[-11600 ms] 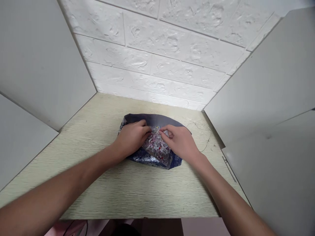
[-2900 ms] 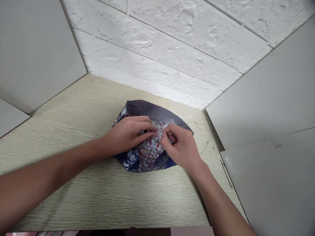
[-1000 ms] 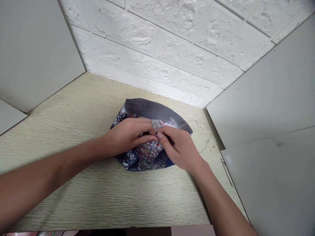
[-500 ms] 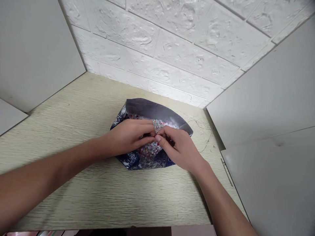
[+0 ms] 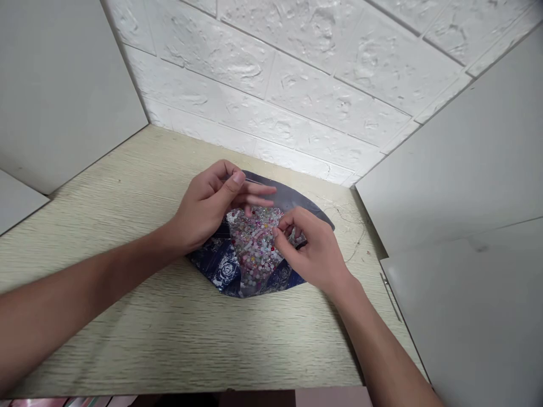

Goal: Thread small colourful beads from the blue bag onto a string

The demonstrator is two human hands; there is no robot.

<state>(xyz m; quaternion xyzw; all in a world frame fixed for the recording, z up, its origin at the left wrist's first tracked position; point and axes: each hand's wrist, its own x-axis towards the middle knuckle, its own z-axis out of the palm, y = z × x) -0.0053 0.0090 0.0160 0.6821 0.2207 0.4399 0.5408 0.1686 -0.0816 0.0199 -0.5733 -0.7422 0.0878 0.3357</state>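
Note:
A dark blue sheet with a rose pattern [image 5: 215, 267] lies folded up like a shallow tray on the pale wooden table [image 5: 169, 333]. It holds a heap of several small beads [image 5: 253, 251], pink, white and red. My left hand [image 5: 207, 206] is lifted above the sheet's left side, thumb and forefinger pinched together, the other fingers stretched over the beads. What it pinches is too thin to make out. My right hand [image 5: 314, 252] rests on the sheet's right side, fingertips curled and pinched down in the beads.
Thin loose threads [image 5: 353, 229] lie on the table right of the sheet. A white brick-patterned wall [image 5: 297, 90] closes the back. Grey panels stand at the left [image 5: 63, 85] and right [image 5: 466, 186]. The table's near edge runs along the bottom.
My left hand has lifted off the beads and moved up and left, away from my right hand, which stays low in the beads. More of the bead heap shows between them.

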